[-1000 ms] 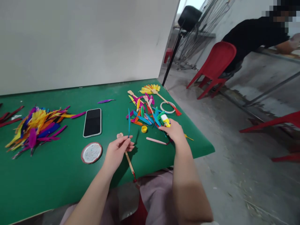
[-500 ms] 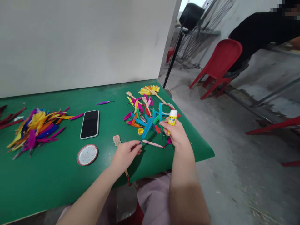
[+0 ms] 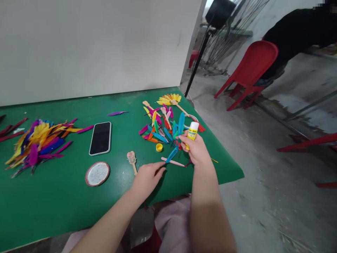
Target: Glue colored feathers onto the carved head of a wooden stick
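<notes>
My right hand grips a yellow and white glue stick, held upright just above the green table. My left hand pinches the quill end of a blue feather that slants up toward the glue stick. A wooden stick with a pale shaped head lies on the table just left of my left hand. The glue stick's yellow cap lies by a heap of coloured feathers and sticks.
A phone lies face up mid-table, with a small round dish in front of it. A big pile of feathers sits at the left. Red chairs and a seated person in black are at the right.
My right hand lifted the glue stick off the table and holds it upright. My left hand moved right with the blue feather, leaving the wooden stick on the table.
</notes>
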Demonstrator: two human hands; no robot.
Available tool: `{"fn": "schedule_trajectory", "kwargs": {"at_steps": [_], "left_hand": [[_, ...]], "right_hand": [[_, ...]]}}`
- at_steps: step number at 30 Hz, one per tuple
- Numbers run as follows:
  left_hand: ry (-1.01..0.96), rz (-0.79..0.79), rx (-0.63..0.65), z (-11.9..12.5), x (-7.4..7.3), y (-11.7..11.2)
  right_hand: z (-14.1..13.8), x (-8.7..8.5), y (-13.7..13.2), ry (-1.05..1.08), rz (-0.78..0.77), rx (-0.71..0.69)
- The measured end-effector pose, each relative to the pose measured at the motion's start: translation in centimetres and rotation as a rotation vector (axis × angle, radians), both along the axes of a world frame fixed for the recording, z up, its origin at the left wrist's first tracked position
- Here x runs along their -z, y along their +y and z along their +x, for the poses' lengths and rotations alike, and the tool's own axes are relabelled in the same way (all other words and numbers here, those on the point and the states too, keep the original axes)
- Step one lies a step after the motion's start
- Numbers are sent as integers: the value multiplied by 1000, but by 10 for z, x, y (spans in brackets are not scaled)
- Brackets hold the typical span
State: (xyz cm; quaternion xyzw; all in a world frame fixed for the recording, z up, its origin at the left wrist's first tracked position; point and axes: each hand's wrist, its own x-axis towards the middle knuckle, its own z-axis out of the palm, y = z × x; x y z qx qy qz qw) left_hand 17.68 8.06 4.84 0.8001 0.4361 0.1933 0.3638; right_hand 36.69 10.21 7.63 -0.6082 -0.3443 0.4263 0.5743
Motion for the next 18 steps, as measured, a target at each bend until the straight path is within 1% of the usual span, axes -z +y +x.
{"fn": "schedule_trajectory", "kwargs": {"at_steps": [4,6,8,11,13,15,18], "left_hand": [[-36,19,-9,-4,4,-2],[-50,55,-10,-6,5,-4],[-60,97,-3,-7,5,-5],[-67,134,4,-8,6,-7],[-62,149,8,-9,7,-8],[-54,164,26,-10,10,-8],[-49,197,79,-9,12,-9]], "right_hand": [[23,8,-3,-295,-162,170],[31,11,-5,-442,-260,194],[34,14,-6,-582,-346,180],[30,12,-5,-780,-442,172],[22,9,-1,-883,-477,175],[12,5,7,-956,-485,158],[-2,4,19,-1016,-487,92]]}}
